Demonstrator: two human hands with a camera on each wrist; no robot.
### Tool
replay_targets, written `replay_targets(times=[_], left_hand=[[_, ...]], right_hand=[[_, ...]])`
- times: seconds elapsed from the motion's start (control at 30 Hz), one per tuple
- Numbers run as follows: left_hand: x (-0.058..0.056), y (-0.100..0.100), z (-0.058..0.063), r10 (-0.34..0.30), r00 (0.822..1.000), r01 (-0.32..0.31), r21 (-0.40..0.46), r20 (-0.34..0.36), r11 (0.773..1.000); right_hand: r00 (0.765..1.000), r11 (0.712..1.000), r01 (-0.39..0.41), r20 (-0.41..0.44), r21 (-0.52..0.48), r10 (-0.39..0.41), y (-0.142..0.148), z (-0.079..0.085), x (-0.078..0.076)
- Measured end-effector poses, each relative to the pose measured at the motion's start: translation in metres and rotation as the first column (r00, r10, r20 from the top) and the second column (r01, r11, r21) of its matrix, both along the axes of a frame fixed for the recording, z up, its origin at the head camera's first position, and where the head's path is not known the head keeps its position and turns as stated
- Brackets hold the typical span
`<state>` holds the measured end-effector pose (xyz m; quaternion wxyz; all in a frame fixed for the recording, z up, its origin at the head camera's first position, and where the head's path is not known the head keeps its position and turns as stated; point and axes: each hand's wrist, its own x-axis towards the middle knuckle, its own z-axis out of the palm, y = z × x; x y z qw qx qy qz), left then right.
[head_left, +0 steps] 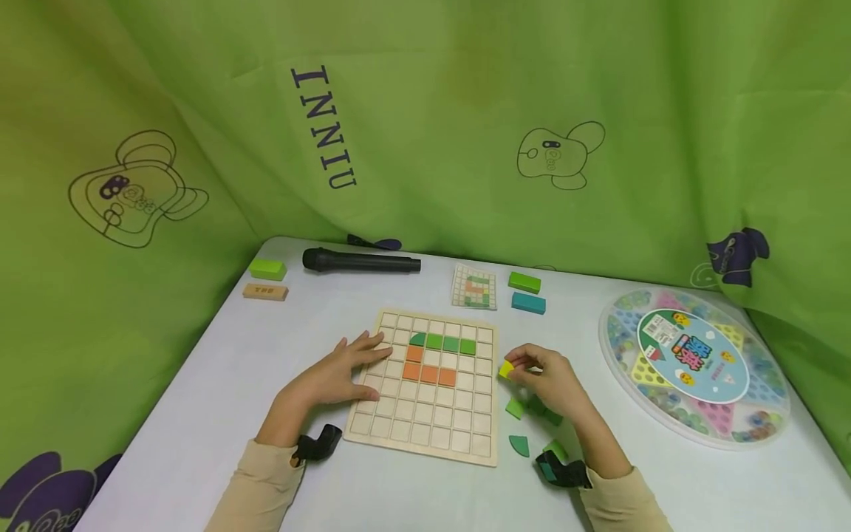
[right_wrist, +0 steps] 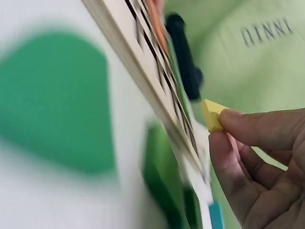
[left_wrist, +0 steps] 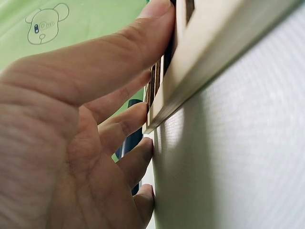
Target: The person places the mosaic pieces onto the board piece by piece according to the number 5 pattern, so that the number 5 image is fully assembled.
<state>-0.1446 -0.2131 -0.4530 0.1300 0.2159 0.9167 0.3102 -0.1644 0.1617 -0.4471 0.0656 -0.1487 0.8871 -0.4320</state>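
Observation:
A wooden grid board [head_left: 425, 425] lies on the white table, with green tiles [head_left: 450, 344] in a row and orange tiles [head_left: 429, 374] below them. My left hand [head_left: 335, 375] rests at the board's left edge, fingers spread; in the left wrist view the thumb [left_wrist: 138, 43] touches the board's rim. Beyond the right edge, my right hand [head_left: 550, 377] pinches a small yellow piece [right_wrist: 214, 114] between thumb and forefinger, above the table. Under and near that hand lie loose green pieces [head_left: 515, 408], partly hidden, and a dark green quarter-round piece [head_left: 519, 445].
Behind the board is a pattern card [head_left: 474, 287], with a green block [head_left: 524, 281] and a teal block [head_left: 528, 303] beside it. A black microphone [head_left: 362, 261] lies at the back. Green [head_left: 268, 269] and wooden blocks [head_left: 265, 292] sit far left; a round game box [head_left: 694, 369] is at right.

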Motion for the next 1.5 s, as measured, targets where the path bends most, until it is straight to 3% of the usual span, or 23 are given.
replay_targets(times=[0.2,0.4,0.87,1.03,1.17,1.3,1.5], left_hand=[[-0.001,0.0,0.0,0.003,1.0,-0.003,0.004,-0.003,1.0],[-0.001,-0.001,-0.002,0.002,1.0,-0.002,0.002,0.003,1.0],[-0.001,-0.002,-0.002,0.0,1.0,0.0,0.003,-0.009,1.0],[0.0,-0.001,-0.004,-0.006,1.0,0.006,0.003,0.002,1.0],[-0.001,0.0,-0.004,-0.008,1.0,0.008,-0.004,-0.006,1.0],[-0.001,0.001,-0.002,0.0,1.0,0.0,-0.004,-0.006,1.0],[0.0,0.0,-0.002,0.02,1.0,-0.02,-0.008,0.007,1.0]], right_hand=[[0.992,0.993,-0.113,0.053,0.017,0.112,-0.04,-0.001,-0.001],[0.98,0.979,-0.196,0.051,0.047,0.193,-0.058,-0.004,-0.005],[0.99,0.986,-0.13,0.068,0.1,0.124,-0.07,-0.002,-0.001],[0.989,0.989,-0.144,0.026,0.03,0.144,-0.053,-0.003,0.002],[0.997,0.997,-0.073,-0.014,-0.008,0.073,-0.022,0.001,0.001],[1.0,0.999,0.01,-0.022,0.036,-0.009,0.007,0.003,-0.003],[0.999,0.989,-0.024,0.036,0.145,0.019,0.025,-0.001,-0.007]])
